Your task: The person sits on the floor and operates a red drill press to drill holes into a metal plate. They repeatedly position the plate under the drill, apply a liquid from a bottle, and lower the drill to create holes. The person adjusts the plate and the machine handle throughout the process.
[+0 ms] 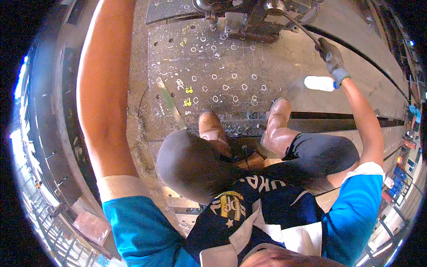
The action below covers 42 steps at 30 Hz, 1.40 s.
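- In the head view, the person's gloved right hand (pixel 331 55) is wrapped round the end of a long metal lever (pixel 302 30), which slants up and left to a round hub on the machine (pixel 255 26) at the top edge.
- The left hand is out of sight, so I can't tell what it does; the left arm (pixel 106 89) runs up the left side and out at the top.
- Beneath the machine lies a broad dark metal plate (pixel 231 64), scuffed and speckled, with rows of white-chalked circles, a few yellow marks and some drilled holes toward its left.
- A thin metal strip (pixel 170 101) lies aslant on the plate's left part, near the left boot (pixel 211 126).
- The right boot (pixel 278 115) stands close to the plate's lower right, its toe pointing at the machine; shavings (pixel 242 130) are scattered between the boots.
- Over on the right, a white bottle (pixel 319 83) with a blue cap lies on its side just beside the right wrist, on a paler metal surface (pixel 356 95) cut by long dark slots.
- Around the rim the workshop bends away: long dark metalwork (pixel 42 107) at left, bright light beyond it, and small blue things (pixel 397 181) far off at right.
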Tool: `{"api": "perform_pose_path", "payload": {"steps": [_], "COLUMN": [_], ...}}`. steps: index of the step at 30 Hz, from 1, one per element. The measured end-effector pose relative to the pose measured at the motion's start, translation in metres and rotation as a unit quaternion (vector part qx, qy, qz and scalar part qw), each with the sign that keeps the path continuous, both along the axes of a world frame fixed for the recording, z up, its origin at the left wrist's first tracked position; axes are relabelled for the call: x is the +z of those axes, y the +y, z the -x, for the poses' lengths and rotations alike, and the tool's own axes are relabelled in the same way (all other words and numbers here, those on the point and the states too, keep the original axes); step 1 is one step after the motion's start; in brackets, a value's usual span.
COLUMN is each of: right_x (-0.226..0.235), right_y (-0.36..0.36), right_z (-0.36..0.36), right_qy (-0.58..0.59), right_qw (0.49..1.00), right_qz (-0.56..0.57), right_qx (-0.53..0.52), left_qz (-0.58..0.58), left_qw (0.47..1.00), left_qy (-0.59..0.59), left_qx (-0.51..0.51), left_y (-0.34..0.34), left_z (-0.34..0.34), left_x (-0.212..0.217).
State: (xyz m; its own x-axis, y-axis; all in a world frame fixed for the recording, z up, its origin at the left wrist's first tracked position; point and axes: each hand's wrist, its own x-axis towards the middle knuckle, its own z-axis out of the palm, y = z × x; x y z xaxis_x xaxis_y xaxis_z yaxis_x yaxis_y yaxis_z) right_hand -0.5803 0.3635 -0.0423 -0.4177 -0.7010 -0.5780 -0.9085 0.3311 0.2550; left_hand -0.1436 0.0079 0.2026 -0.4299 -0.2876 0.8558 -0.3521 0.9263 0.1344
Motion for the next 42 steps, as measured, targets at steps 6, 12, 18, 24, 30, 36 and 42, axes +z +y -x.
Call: {"api": "perform_pose_path", "payload": {"steps": [6, 12, 18, 24, 30, 36, 42], "right_x": [-0.012, -0.025, -0.035, -0.049, -0.054, -0.058, -0.046], "right_y": [0.018, 0.048, 0.055, 0.065, 0.069, 0.079, 0.066], "right_z": [0.029, 0.034, 0.04, 0.055, 0.066, 0.062, 0.079], "right_qy": [0.038, 0.05, 0.049, 0.036, 0.03, 0.091, -0.028], "right_qw": [0.989, 0.998, 0.991, 0.999, 0.992, 0.977, 0.987], "right_qz": [0.146, -0.007, -0.103, -0.004, 0.12, 0.065, 0.076], "right_qx": [0.0, 0.026, 0.064, 0.023, 0.004, 0.18, -0.136], "left_qz": [-0.051, -0.061, -0.067, -0.067, -0.068, -0.069, -0.073], "left_qw": [0.998, 0.998, 0.997, 0.997, 0.997, 0.997, 0.996], "left_qy": [-0.016, -0.028, -0.029, -0.027, -0.019, -0.022, -0.008], "left_qx": [-0.012, -0.018, -0.018, -0.025, -0.032, -0.032, -0.046], "left_y": [0.001, 0.006, 0.005, 0.007, 0.007, 0.009, 0.011], "left_z": [-0.005, -0.005, -0.008, -0.006, -0.006, -0.011, -0.008], "left_x": [-0.012, -0.016, -0.019, -0.019, -0.019, -0.019, -0.019]}}
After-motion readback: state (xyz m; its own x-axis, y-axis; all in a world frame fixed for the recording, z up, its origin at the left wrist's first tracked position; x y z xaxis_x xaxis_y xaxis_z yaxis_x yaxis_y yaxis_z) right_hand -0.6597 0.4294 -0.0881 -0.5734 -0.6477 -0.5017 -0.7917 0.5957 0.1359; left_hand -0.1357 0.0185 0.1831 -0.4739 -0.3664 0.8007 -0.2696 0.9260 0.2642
